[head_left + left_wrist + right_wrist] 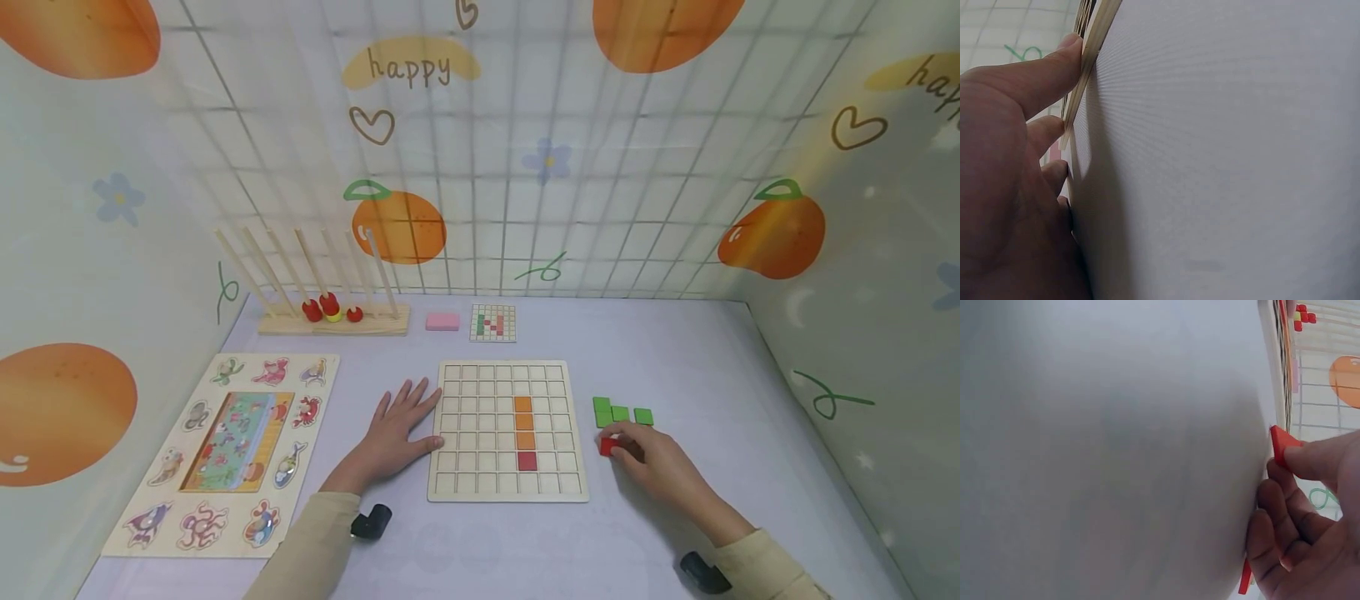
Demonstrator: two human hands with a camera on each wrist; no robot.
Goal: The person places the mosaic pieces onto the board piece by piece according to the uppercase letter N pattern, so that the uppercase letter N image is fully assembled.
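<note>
A wooden grid board [507, 495] lies in the middle of the table. One column of it holds three orange tiles [524, 422] with a red tile [527, 461] below them. My left hand [393, 437] rests spread on the tabletop, thumb and index fingertip at the board's left edge. To the right of the board, my right hand [654, 460] pinches a red square tile [1280, 445] between thumb and index finger, tilted in the right wrist view. Another red piece [1245, 577] shows beneath its other fingers there. Several green tiles [602, 412] lie just beyond that hand.
Behind the board are a small patterned card [492, 323] and a pink block [442, 322]. A wooden peg stand [333, 325] with upright rods and a few beads stands at back left. A sea-animal puzzle board [202, 450] lies at left. Printed curtains hang around the table.
</note>
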